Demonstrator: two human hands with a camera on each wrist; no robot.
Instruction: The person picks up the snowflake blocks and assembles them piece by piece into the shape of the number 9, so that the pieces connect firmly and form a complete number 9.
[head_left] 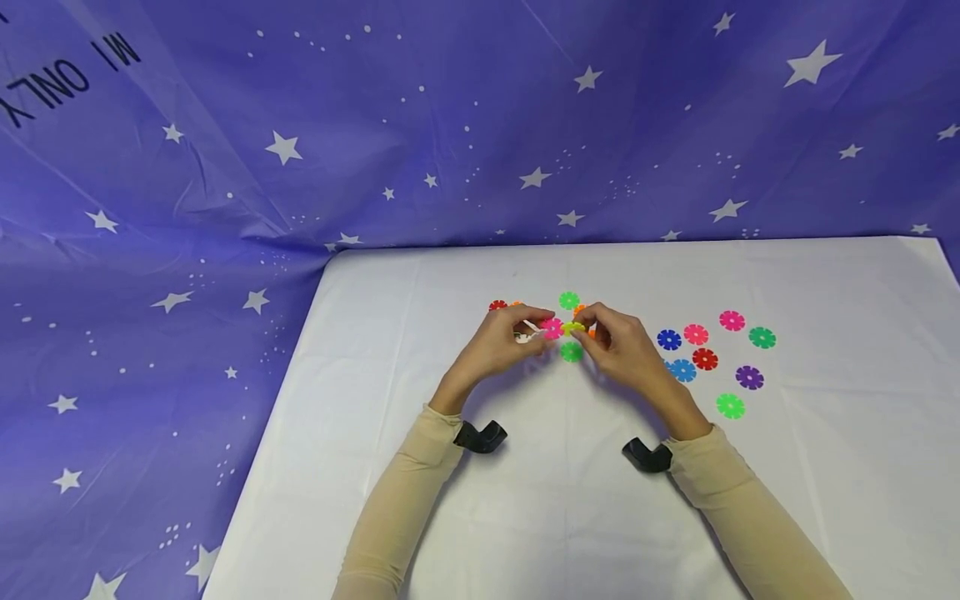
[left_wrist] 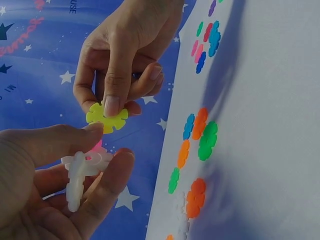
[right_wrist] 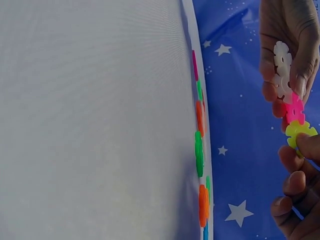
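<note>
Purple cloth (head_left: 450, 125) printed with white stars fills the top and left of the head view, behind a table (head_left: 840, 500) covered in white. Both hands meet near the middle of that frame, raised off the table. On the left, the left hand (head_left: 498, 342) has its fingers bent and its thumb closed in, gripping white discs (right_wrist: 283, 75) and a pink disc (head_left: 552, 328). On the right, the right hand (head_left: 622, 346) pinches a yellow disc (head_left: 573, 328) between thumb and fingertip, its other fingers curled in.

At upper right of the right wrist view, these pieces make a line down the frame: white at the top, then pink, then yellow at the lower end (how deeply the notches are seated, I cannot tell). Yellow touches pink, in the gap between the two hands.

Loose discs lie flat on the table. One green disc (head_left: 569, 300) sits just above the held pieces in the head view, another just below, with orange partly hidden by the right hand. Right of that hand is a scattered group, among it a purple disc (head_left: 750, 377) and a navy disc (head_left: 670, 339). Beige sleeves (head_left: 405, 492) reach up from the bottom edge.
</note>
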